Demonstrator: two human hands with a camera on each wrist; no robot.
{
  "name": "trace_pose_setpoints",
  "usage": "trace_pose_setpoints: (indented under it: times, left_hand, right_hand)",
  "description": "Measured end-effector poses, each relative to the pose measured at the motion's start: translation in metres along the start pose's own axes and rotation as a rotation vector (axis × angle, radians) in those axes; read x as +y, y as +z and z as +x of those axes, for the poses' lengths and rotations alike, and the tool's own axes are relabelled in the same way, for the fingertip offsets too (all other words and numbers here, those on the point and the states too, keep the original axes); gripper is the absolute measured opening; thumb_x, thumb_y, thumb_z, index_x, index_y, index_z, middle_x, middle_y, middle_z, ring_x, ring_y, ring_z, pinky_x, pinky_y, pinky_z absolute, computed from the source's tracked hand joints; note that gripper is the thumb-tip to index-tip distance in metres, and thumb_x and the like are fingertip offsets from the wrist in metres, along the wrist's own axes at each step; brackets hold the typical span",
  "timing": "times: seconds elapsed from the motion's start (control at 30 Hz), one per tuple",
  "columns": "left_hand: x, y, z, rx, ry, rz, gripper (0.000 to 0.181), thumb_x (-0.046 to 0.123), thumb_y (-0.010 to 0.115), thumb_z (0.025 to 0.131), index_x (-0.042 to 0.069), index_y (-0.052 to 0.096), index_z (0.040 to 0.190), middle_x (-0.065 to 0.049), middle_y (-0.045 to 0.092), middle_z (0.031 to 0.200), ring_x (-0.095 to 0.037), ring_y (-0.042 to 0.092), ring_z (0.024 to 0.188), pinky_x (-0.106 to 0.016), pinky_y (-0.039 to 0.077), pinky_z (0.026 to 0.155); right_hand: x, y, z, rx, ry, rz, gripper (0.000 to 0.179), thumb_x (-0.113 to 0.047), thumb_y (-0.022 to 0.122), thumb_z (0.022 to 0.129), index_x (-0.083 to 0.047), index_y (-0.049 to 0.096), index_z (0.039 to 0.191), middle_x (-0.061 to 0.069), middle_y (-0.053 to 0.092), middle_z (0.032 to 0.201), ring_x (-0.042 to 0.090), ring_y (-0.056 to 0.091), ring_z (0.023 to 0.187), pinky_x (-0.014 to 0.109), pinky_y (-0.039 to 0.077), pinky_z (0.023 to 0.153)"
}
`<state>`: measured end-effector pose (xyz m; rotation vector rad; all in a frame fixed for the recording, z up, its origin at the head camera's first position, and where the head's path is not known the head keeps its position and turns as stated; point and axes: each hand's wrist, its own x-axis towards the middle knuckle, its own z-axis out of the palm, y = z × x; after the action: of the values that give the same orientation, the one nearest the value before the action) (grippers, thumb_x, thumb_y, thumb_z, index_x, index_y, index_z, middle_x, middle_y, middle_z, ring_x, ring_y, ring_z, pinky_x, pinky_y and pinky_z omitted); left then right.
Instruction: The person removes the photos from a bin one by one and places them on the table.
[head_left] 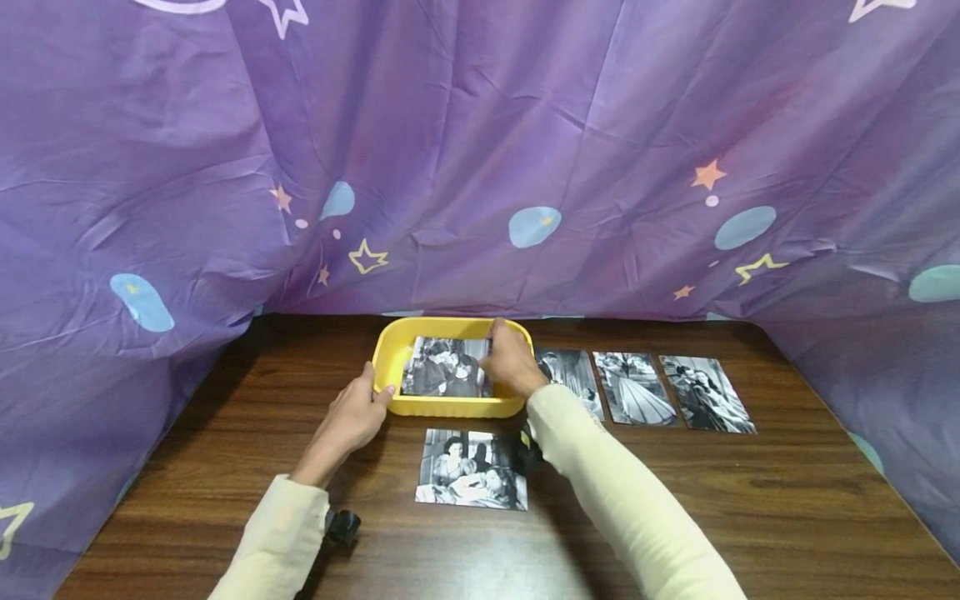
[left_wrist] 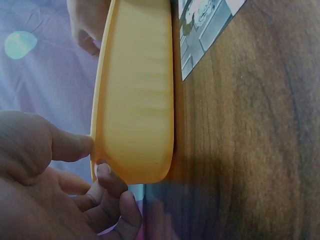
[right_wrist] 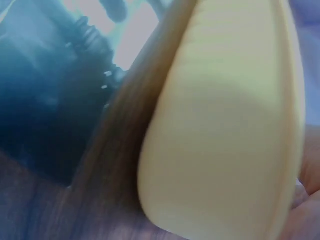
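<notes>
A yellow plastic tray (head_left: 450, 407) stands on the brown table, a black-and-white photo (head_left: 442, 368) inside it. My left hand (head_left: 358, 408) pinches the tray's front left corner; in the left wrist view the thumb lies on the rim and the other fingers curl by the outer wall. My right hand (head_left: 513, 358) reaches over the tray's right end and grips the right edge of that photo, its fingertips partly hidden. Another black-and-white photo (head_left: 468, 471) lies flat in front of the tray. In the right wrist view the tray wall (right_wrist: 220, 140) hides most of the hand.
Three more black-and-white photos lie in a row to the right: one (head_left: 572, 383) partly behind the right hand, one in the middle (head_left: 633, 390) and one at the far right (head_left: 707, 396). A purple cloth (head_left: 450, 167) with stars hangs behind the wooden table (head_left: 750, 500).
</notes>
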<state>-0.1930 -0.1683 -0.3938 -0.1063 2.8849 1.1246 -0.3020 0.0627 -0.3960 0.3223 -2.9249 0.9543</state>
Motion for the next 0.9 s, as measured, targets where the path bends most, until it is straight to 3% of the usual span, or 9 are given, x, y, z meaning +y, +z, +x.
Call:
trace_pose_setpoints:
  times: [0.2, 0.43, 0.5, 0.67, 0.77, 0.9]
  left_hand:
    - [0.000, 0.000, -0.001, 0.013, 0.019, 0.008, 0.068, 0.021, 0.047, 0.107, -0.012, 0.015, 0.156, -0.035, 0.040, 0.149, -0.049, 0.045, 0.133, -0.060, 0.035, 0.111]
    - [0.002, 0.000, -0.002, 0.011, 0.029, 0.005, 0.067, 0.020, 0.047, 0.107, -0.013, 0.014, 0.155, -0.035, 0.041, 0.149, -0.049, 0.045, 0.133, -0.060, 0.035, 0.111]
    - [0.001, 0.000, -0.002, 0.010, 0.022, 0.003, 0.068, 0.021, 0.047, 0.107, -0.013, 0.014, 0.155, -0.035, 0.047, 0.144, -0.048, 0.048, 0.131, -0.060, 0.036, 0.110]
    - [0.000, 0.000, -0.001, 0.004, 0.010, 0.003, 0.068, 0.022, 0.047, 0.107, -0.013, 0.012, 0.156, -0.034, 0.048, 0.144, -0.049, 0.046, 0.132, -0.060, 0.034, 0.112]
    - [-0.001, 0.000, -0.001, 0.001, 0.009, 0.003, 0.068, 0.022, 0.046, 0.108, -0.012, 0.012, 0.156, -0.034, 0.040, 0.150, -0.049, 0.042, 0.136, -0.060, 0.032, 0.113]
    - [0.000, 0.000, -0.001, -0.001, 0.009, 0.005, 0.068, 0.022, 0.046, 0.108, -0.012, 0.012, 0.156, -0.034, 0.041, 0.150, -0.048, 0.043, 0.135, -0.060, 0.033, 0.112]
  right_hand:
    - [-0.002, -0.014, 0.000, -0.039, 0.021, 0.150, 0.042, -0.005, 0.079, 0.083, -0.001, 0.056, 0.118, 0.015, 0.064, 0.095, 0.029, 0.060, 0.084, 0.043, 0.053, 0.080]
    - [-0.001, -0.034, -0.001, -0.033, 0.016, 0.263, 0.039, -0.005, 0.080, 0.086, 0.000, 0.057, 0.117, 0.008, 0.056, 0.081, 0.019, 0.054, 0.072, 0.031, 0.048, 0.065]
    - [0.001, -0.041, -0.002, -0.029, 0.017, 0.295, 0.038, -0.004, 0.080, 0.085, 0.000, 0.057, 0.116, 0.007, 0.054, 0.079, 0.017, 0.052, 0.069, 0.028, 0.047, 0.062]
    - [0.007, -0.059, -0.006, -0.023, 0.016, 0.318, 0.040, -0.003, 0.080, 0.084, 0.001, 0.057, 0.116, 0.009, 0.058, 0.081, 0.016, 0.053, 0.066, 0.028, 0.050, 0.059]
    - [0.012, -0.071, -0.011, -0.030, 0.015, 0.334, 0.041, -0.003, 0.080, 0.084, 0.002, 0.057, 0.118, 0.011, 0.061, 0.081, 0.015, 0.055, 0.063, 0.030, 0.052, 0.058]
    - [0.021, -0.086, -0.021, -0.051, 0.000, 0.357, 0.042, -0.001, 0.078, 0.085, 0.004, 0.055, 0.119, 0.008, 0.062, 0.074, 0.014, 0.055, 0.059, 0.027, 0.049, 0.055]
